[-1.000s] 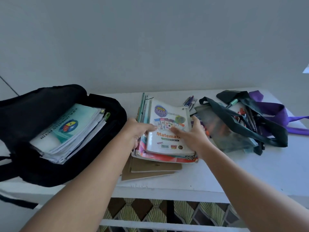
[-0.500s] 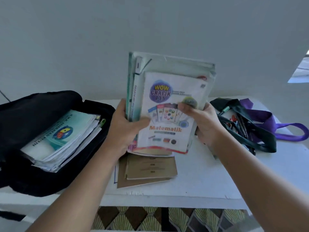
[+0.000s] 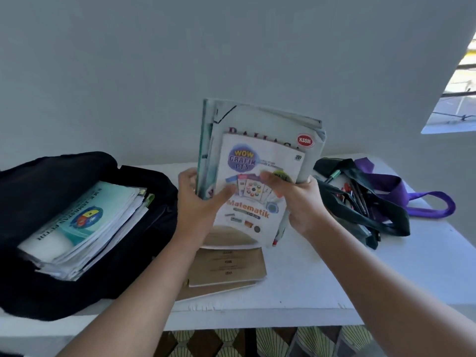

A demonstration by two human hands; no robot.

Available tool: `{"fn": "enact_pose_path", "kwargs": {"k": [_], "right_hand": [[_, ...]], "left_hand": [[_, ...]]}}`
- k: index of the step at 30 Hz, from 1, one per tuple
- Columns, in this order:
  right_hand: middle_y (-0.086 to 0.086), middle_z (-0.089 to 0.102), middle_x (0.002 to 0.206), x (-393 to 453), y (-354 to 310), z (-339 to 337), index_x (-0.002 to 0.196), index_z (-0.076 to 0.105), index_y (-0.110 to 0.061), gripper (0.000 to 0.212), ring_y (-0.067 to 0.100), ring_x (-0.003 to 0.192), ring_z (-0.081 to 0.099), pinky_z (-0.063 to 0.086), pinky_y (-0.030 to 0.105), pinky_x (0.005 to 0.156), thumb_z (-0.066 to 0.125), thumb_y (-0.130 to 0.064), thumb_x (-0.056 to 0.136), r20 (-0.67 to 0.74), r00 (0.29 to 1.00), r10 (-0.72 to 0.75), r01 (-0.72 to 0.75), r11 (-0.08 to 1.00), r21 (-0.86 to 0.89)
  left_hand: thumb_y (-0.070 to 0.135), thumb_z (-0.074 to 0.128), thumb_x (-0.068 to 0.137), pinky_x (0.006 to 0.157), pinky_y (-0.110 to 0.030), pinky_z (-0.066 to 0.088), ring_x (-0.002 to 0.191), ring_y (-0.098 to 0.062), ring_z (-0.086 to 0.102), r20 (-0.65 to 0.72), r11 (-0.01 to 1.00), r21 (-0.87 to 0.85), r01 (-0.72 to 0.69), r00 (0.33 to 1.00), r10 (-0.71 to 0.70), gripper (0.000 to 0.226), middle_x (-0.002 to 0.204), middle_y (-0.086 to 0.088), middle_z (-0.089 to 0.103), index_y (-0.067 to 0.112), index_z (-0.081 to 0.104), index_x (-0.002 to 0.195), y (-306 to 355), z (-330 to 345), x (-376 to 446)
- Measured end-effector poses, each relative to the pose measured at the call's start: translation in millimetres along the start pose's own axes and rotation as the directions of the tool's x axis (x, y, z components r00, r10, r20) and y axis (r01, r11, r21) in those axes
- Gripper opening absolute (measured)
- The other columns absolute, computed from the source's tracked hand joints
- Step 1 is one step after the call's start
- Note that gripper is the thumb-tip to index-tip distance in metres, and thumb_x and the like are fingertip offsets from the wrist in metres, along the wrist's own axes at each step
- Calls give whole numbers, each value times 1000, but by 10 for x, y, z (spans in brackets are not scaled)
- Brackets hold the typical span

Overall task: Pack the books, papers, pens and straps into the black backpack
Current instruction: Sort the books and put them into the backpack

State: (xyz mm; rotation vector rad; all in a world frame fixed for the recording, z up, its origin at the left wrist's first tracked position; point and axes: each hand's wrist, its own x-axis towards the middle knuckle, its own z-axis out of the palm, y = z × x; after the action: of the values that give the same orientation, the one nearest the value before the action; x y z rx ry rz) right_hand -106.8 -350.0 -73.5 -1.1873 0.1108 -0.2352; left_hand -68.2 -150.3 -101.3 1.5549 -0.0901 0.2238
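Both hands hold a stack of books (image 3: 260, 161) upright above the white table (image 3: 334, 274); a white "Matematik" workbook faces me at the front. My left hand (image 3: 201, 210) grips the stack's left edge, thumb across the cover. My right hand (image 3: 296, 199) grips the right edge. Below them, brown exercise books (image 3: 229, 269) lie flat on the table. The black backpack (image 3: 77, 228) lies open at the left with a pile of books and papers (image 3: 82, 225) inside. At the right lie pens (image 3: 355, 191), a dark green strap (image 3: 373, 217) and a purple strap (image 3: 412, 199).
A grey wall rises directly behind the table. The table's front edge (image 3: 257, 318) runs below the brown books, with patterned floor tiles (image 3: 257, 343) under it. A bright window opening (image 3: 456, 86) shows at the upper right.
The book stack lay flat on the brown books a second ago; both hands gripped it and raised it upright. Since half a second ago it has barely shifted.
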Motion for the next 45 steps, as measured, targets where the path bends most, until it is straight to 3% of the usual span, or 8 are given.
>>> {"fn": "enact_pose_path", "kwargs": {"k": [3,9,15,19,24,35,40,45], "right_hand": [[14,80,101,89,-104,79,107,75,-11,23,35,90,78,63,60,72,83,-12,85,-86,991,104,-85,976,202],[19,76,115,133,86,121,134,66,-6,61,38,103,76,60,60,85,88,-21,78,-54,961,270,-229,892,390],[13,75,122,230,227,-203,135,61,-15,75,33,109,74,58,54,97,93,-32,69,-22,945,326,-322,941,105],[2,52,150,366,148,-415,155,32,-34,133,31,120,65,60,39,62,103,-54,44,-110,977,180,-194,973,-126],[12,75,124,236,271,-250,129,65,-15,101,32,114,72,58,54,97,104,-48,42,255,946,201,-157,970,-183],[17,75,120,-275,591,538,129,67,-14,42,36,110,74,63,52,84,74,-16,88,280,890,359,-412,897,161],[17,77,115,-337,667,967,133,65,-11,41,36,105,75,64,53,78,74,-17,94,225,859,460,-506,830,235],[15,78,111,-251,652,1335,131,67,-10,40,34,94,78,63,59,75,75,-18,93,195,829,523,-558,757,340]], "left_hand": [[66,96,44,97,-43,55,123,-23,56,-208,982,2,191,960,-187,117,137,-4,43,36,31,136,44,126,-8],[35,87,72,97,-59,54,112,-33,71,294,722,-473,505,863,-410,70,122,-12,73,16,64,135,213,282,-54],[12,77,87,76,-54,61,100,-35,74,91,852,-422,309,950,-299,45,112,-16,76,9,63,129,274,83,86],[6,82,76,80,-51,60,98,-32,75,116,972,-199,126,988,-105,38,106,-12,78,13,69,112,568,-360,175],[9,80,72,76,-48,62,96,-32,76,274,992,18,129,953,-129,39,104,-12,78,13,72,110,883,-702,182],[30,89,71,62,-34,62,87,-26,78,107,905,387,178,966,-236,46,96,-6,80,16,72,110,1055,-1279,285],[67,81,70,83,-32,54,109,-13,62,-242,736,675,49,957,158,79,128,4,59,26,50,129,1039,-1571,312],[48,57,96,73,-6,42,89,-1,59,-413,802,597,-12,853,320,33,110,0,62,20,52,113,775,-1840,103]]}}
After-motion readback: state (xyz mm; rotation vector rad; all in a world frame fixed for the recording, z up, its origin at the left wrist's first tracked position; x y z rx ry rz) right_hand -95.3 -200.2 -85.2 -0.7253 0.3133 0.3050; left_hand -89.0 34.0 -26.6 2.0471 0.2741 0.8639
